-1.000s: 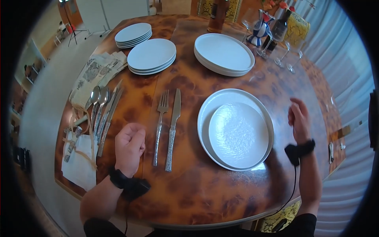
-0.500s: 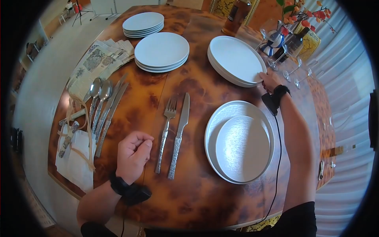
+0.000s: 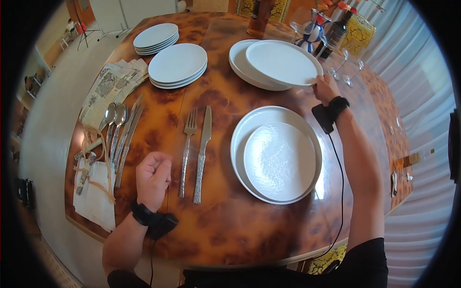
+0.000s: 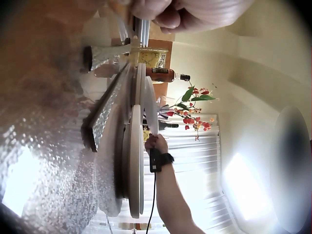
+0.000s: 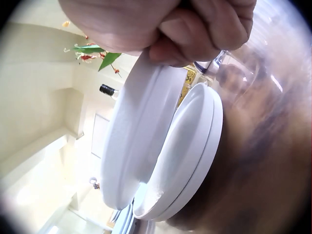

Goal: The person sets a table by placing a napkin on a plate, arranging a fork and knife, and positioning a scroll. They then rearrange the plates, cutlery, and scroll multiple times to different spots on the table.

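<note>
My right hand (image 3: pixel 327 90) pinches the right rim of a large white plate (image 3: pixel 283 62), which is raised and tilted over the rest of its stack (image 3: pixel 238 61). In the right wrist view the held plate (image 5: pixel 136 131) stands apart from the plates below (image 5: pixel 195 146), the fingers curled over its edge. My left hand (image 3: pixel 153 180) is beside a fork (image 3: pixel 186 158) and a knife (image 3: pixel 203 153), its fingers curled and holding nothing. Right of the knife, a smaller white plate (image 3: pixel 280 163) sits inside a larger one (image 3: pixel 314 139).
Stacks of smaller plates (image 3: pixel 177 65) stand at the back left. Below them are folded napkins (image 3: pixel 113 84), spoons (image 3: pixel 110 115) and more knives, with a tied twine bundle (image 3: pixel 86 173). A bottle (image 3: pixel 260 18), a dark bottle (image 3: pixel 336 34), a vase (image 3: pixel 312 37) and glasses (image 3: pixel 348 79) stand behind.
My right hand went from beside the set plates to the far stack, took the top plate's rim and raised it. My left hand stays in about the same place.
</note>
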Tool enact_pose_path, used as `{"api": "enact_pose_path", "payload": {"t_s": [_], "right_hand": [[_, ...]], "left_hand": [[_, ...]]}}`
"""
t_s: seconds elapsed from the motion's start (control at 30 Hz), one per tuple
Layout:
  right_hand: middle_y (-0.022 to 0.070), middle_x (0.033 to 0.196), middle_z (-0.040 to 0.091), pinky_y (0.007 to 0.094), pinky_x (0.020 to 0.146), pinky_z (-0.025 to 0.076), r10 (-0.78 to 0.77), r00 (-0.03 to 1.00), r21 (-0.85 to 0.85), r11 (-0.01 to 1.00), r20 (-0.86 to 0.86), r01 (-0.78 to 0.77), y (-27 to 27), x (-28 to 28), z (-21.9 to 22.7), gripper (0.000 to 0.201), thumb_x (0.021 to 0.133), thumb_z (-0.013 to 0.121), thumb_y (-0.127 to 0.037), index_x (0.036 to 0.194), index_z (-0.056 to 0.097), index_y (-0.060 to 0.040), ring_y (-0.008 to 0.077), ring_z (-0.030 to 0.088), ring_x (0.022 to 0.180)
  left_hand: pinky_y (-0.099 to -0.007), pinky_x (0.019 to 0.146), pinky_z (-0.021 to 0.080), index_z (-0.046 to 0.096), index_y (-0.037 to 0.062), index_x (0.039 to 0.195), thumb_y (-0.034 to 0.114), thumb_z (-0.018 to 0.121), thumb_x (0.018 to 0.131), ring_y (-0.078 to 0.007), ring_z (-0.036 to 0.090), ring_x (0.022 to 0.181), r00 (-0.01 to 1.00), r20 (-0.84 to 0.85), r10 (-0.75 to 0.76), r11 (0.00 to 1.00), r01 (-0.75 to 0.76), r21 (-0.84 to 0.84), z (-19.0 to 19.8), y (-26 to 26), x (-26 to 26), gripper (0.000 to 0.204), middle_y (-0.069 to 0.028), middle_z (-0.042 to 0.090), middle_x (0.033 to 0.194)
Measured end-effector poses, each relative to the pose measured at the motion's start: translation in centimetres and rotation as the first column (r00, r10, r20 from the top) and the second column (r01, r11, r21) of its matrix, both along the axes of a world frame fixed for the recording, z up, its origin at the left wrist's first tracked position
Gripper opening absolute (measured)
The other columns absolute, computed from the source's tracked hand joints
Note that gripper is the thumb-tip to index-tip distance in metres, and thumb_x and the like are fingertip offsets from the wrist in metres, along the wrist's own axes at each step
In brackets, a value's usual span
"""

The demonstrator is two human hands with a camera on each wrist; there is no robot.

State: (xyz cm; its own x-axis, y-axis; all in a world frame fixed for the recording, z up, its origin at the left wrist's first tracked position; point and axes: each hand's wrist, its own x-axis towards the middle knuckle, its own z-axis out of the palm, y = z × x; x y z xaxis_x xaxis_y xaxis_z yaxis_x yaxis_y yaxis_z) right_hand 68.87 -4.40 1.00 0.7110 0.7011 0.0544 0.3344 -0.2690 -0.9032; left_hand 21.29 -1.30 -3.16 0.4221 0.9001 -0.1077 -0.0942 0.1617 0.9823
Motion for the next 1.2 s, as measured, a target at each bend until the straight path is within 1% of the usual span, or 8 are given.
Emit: {"api": "enact_pose_path", "payload": {"t_s": [0.17, 0.3, 0.4, 0.63, 0.8, 0.93, 0.97, 1.2], "right_hand": [[0.0003, 0.051, 0.039, 0.0228, 0.030, 0.022, -0.133, 0.979, 0.150, 0.976, -0.156, 0.156, -8.6, 1.0, -0.7, 0.021, 0.084, 0.039, -0.019, 0.069, 0.046, -0.0069, 0.0081, 0.032, 0.034], [-0.0003, 0.048, 0.037, 0.0236, 0.030, 0.022, -0.168, 0.973, 0.123, 0.974, -0.159, 0.189, -15.0, 2.1, -2.5, 0.022, 0.083, 0.040, -0.018, 0.064, 0.043, -0.0079, 0.0083, 0.031, 0.034], [0.0001, 0.049, 0.037, 0.0238, 0.030, 0.022, -0.331, 0.923, 0.101, 0.929, -0.198, 0.355, -17.4, 1.8, -3.9, 0.022, 0.082, 0.039, -0.018, 0.063, 0.043, -0.0077, 0.0087, 0.031, 0.033], [0.0043, 0.053, 0.042, 0.0276, 0.033, 0.026, -0.504, 0.846, 0.012, 0.858, -0.177, 0.513, -18.3, 1.2, -5.7, 0.022, 0.080, 0.041, -0.019, 0.065, 0.046, -0.0028, 0.0141, 0.038, 0.039], [0.0048, 0.052, 0.043, 0.0279, 0.033, 0.027, -0.512, 0.852, -0.057, 0.859, -0.114, 0.509, -17.6, 1.1, -5.3, 0.024, 0.080, 0.040, -0.021, 0.065, 0.048, -0.0039, 0.0144, 0.040, 0.038], [0.0072, 0.048, 0.047, 0.0299, 0.030, 0.030, -0.489, 0.870, -0.204, 0.860, -0.062, 0.469, -17.5, 1.8, -4.9, 0.026, 0.081, 0.042, -0.018, 0.064, 0.051, -0.0005, 0.0168, 0.043, 0.036], [0.0072, 0.049, 0.048, 0.0299, 0.030, 0.030, -0.488, 0.868, -0.143, 0.869, -0.091, 0.474, -17.4, 2.2, -5.5, 0.028, 0.081, 0.042, -0.020, 0.064, 0.052, -0.0004, 0.0165, 0.044, 0.036], [0.0059, 0.050, 0.050, 0.0290, 0.032, 0.031, -0.418, 0.909, -0.253, 0.879, 0.005, 0.405, -17.9, 1.0, -4.7, 0.029, 0.081, 0.043, -0.021, 0.064, 0.056, -0.0004, 0.0148, 0.045, 0.037]], "left_hand": [[-0.0155, 0.041, 0.027, 0.053, 0.0046, 0.087, 0.007, 0.051, 0.085, -0.0006, 0.038, 0.048, 1.000, 0.018, -0.017, 1.000, 0.016, 0.018, -0.1, 0.0, 0.1, 0.003, 0.0048, 0.046, 0.060], [-0.0161, 0.040, 0.026, 0.052, 0.0040, 0.087, 0.008, 0.051, 0.086, -0.0007, 0.037, 0.047, 0.998, 0.033, -0.045, 0.998, 0.044, 0.041, -0.2, -0.1, 0.1, 0.004, 0.0053, 0.045, 0.059], [-0.0164, 0.040, 0.026, 0.052, 0.0036, 0.087, 0.009, 0.051, 0.086, -0.0008, 0.036, 0.045, 0.998, 0.019, -0.064, 0.994, 0.062, 0.089, -0.4, 0.0, 0.1, 0.005, 0.0055, 0.044, 0.057], [-0.0172, 0.039, 0.025, 0.052, 0.0032, 0.087, 0.010, 0.051, 0.085, -0.0014, 0.034, 0.043, 0.998, 0.060, -0.037, 0.994, 0.031, 0.100, -0.4, 0.0, 0.2, 0.007, 0.0056, 0.043, 0.056], [-0.0166, 0.038, 0.028, 0.051, 0.0038, 0.089, 0.010, 0.051, 0.085, -0.0033, 0.035, 0.042, 0.998, 0.061, -0.016, 0.996, 0.010, 0.089, -0.4, -0.1, 0.1, 0.007, 0.0026, 0.043, 0.057], [-0.0167, 0.037, 0.028, 0.051, 0.0037, 0.090, 0.010, 0.051, 0.086, -0.0031, 0.035, 0.041, 0.998, 0.062, 0.021, 0.998, -0.024, 0.059, -0.3, -0.1, 0.2, 0.008, 0.0030, 0.044, 0.056], [-0.0166, 0.037, 0.028, 0.051, 0.0038, 0.091, 0.010, 0.051, 0.086, -0.0031, 0.035, 0.041, 0.997, 0.065, 0.031, 0.998, -0.035, 0.060, -0.3, 0.0, 0.3, 0.008, 0.0030, 0.044, 0.056], [-0.0161, 0.036, 0.028, 0.051, 0.0042, 0.093, 0.011, 0.051, 0.087, -0.0032, 0.036, 0.040, 0.996, 0.063, 0.070, 0.994, -0.075, 0.084, -0.5, 0.0, 0.3, 0.009, 0.0032, 0.044, 0.056]]}}
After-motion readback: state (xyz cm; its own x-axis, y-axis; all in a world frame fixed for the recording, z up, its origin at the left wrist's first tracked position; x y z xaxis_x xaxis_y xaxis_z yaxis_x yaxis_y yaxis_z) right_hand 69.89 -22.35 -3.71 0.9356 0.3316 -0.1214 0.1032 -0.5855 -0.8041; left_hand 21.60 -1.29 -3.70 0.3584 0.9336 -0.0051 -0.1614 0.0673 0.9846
